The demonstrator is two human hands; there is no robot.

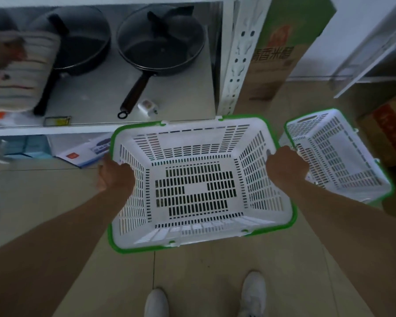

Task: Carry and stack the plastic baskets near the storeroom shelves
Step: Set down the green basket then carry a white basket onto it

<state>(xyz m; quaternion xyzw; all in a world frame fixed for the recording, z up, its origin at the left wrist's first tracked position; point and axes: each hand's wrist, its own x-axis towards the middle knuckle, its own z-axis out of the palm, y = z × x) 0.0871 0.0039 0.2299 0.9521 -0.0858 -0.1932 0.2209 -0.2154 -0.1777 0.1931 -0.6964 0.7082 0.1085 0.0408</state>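
Single head-worn wide-angle view, pitched steeply down and slightly forward. Close on both forearms and the held basket (192, 179) mid-frame. Floor (55, 191) and shoes (253, 294) at near edge, shelf (101, 129) far left, second basket (338, 154) right. Edges bend from lens distortion.

Two bare forearms, no sleeves in view, no watch, rings or gloves. Left hand (114, 176) and right hand (286, 165) bare, knuckles up, fingers mostly hidden. Below, two white shoes: left shoe (156, 304) plain and rounded at the toe, right shoe (253, 294) with a dark mark near the bottom edge. Slightly blurred.
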